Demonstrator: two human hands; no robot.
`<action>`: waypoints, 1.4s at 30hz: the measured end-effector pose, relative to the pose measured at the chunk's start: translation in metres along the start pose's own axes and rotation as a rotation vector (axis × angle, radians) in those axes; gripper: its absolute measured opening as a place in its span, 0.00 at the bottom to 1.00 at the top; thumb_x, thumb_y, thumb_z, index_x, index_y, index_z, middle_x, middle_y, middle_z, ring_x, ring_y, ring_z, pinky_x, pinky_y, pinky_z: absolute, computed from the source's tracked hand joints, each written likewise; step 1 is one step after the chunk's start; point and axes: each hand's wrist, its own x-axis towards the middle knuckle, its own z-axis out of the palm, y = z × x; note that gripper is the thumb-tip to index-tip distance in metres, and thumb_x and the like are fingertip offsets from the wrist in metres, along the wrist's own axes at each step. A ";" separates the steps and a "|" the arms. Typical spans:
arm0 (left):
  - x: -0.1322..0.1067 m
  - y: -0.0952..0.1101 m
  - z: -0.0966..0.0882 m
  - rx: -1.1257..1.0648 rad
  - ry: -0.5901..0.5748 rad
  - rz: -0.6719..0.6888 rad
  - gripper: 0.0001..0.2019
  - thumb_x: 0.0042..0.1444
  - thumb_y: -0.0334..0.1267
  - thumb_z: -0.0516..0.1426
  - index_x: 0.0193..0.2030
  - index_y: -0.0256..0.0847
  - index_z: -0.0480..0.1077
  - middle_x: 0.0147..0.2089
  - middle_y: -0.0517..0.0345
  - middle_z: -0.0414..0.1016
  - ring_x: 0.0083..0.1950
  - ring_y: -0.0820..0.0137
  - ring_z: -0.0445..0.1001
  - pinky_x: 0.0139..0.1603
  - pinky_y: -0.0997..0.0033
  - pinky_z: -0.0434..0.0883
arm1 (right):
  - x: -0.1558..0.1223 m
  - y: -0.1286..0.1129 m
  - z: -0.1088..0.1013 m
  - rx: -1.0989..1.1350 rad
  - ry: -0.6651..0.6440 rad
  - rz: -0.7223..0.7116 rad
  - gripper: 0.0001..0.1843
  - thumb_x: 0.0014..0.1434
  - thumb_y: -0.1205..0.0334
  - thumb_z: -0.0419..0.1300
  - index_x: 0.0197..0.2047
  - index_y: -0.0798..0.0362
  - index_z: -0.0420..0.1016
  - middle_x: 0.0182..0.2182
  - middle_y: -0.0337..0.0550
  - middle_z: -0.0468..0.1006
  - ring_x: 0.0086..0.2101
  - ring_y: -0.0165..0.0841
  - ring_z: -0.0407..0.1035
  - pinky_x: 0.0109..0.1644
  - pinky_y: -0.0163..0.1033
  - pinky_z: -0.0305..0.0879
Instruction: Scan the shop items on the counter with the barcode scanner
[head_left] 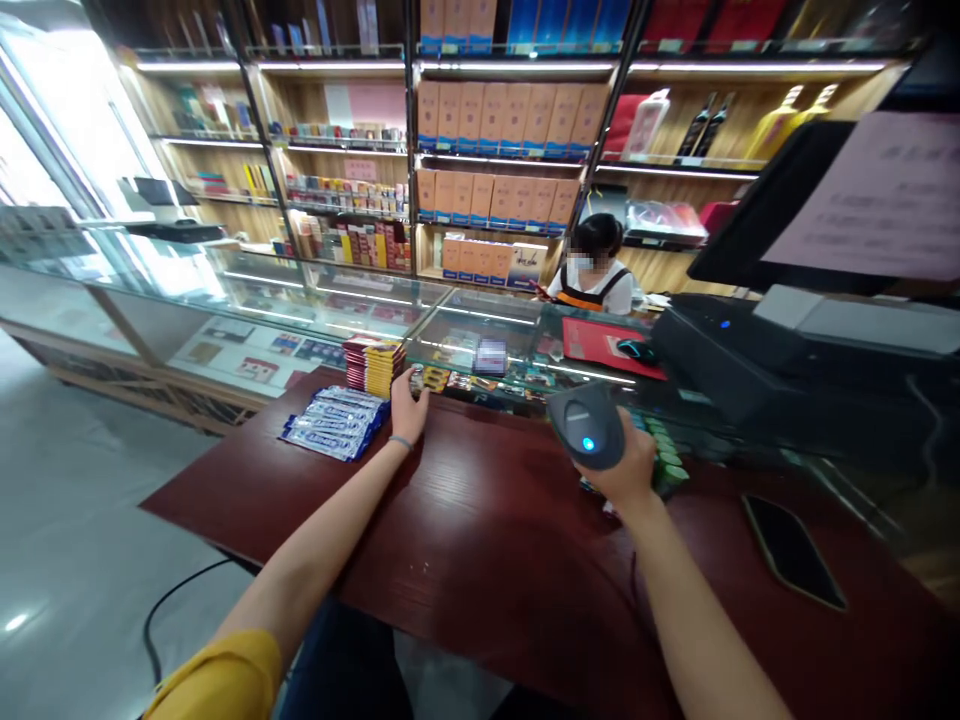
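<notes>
My right hand (634,460) is wrapped round the handle of a dark barcode scanner (589,425), whose blue light glows on its top. The scanner is raised above the table's right half. At the table's far edge, my left hand (409,405) is closed, with a small shiny item at its fingertips that I cannot make out. Just left of that hand stands a stack of red and yellow packs (371,365). Blue and white flat packets (337,422) lie fanned out in front of the stack. Green-topped items (667,450) are partly hidden behind my right hand.
A phone (795,550) lies on the dark red table (450,540) at the right. Behind the table runs a glass display counter (360,305) with a red mat (600,345) and mouse on it. A monitor (765,210) rises at the right. A person (596,270) is behind the counter.
</notes>
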 end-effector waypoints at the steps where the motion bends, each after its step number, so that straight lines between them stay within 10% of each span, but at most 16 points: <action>1: 0.003 -0.004 -0.001 0.006 -0.013 0.006 0.30 0.57 0.34 0.60 0.67 0.40 0.62 0.66 0.42 0.63 0.71 0.55 0.59 0.75 0.51 0.53 | -0.002 -0.005 0.005 -0.018 -0.028 -0.035 0.24 0.49 0.49 0.64 0.47 0.52 0.72 0.28 0.47 0.76 0.29 0.44 0.73 0.33 0.43 0.68; 13: 0.019 -0.041 0.015 0.110 -0.086 0.013 0.38 0.51 0.26 0.61 0.70 0.37 0.58 0.69 0.37 0.61 0.73 0.50 0.56 0.76 0.47 0.51 | -0.020 -0.045 0.020 0.049 -0.057 -0.433 0.16 0.57 0.62 0.55 0.48 0.54 0.71 0.27 0.44 0.78 0.24 0.37 0.73 0.29 0.39 0.65; 24: 0.009 -0.032 0.015 0.015 -0.011 0.042 0.25 0.56 0.31 0.60 0.61 0.38 0.65 0.60 0.41 0.65 0.63 0.55 0.64 0.69 0.52 0.59 | -0.028 -0.053 0.028 0.258 -0.180 -0.155 0.15 0.53 0.60 0.60 0.44 0.48 0.64 0.26 0.38 0.76 0.24 0.38 0.75 0.26 0.37 0.66; 32: -0.035 0.008 -0.001 -0.807 -0.434 -0.572 0.34 0.60 0.43 0.63 0.71 0.55 0.59 0.57 0.53 0.75 0.45 0.68 0.75 0.45 0.68 0.73 | -0.041 -0.057 0.026 0.335 -0.572 0.101 0.20 0.53 0.57 0.61 0.50 0.49 0.67 0.34 0.44 0.84 0.34 0.45 0.81 0.33 0.38 0.68; 42: -0.049 0.019 -0.008 -1.006 -0.518 -0.702 0.31 0.61 0.35 0.62 0.71 0.54 0.62 0.52 0.57 0.79 0.40 0.74 0.77 0.40 0.74 0.74 | -0.056 -0.047 0.018 0.203 -0.640 0.085 0.23 0.54 0.54 0.62 0.52 0.49 0.66 0.37 0.49 0.85 0.39 0.51 0.82 0.36 0.41 0.69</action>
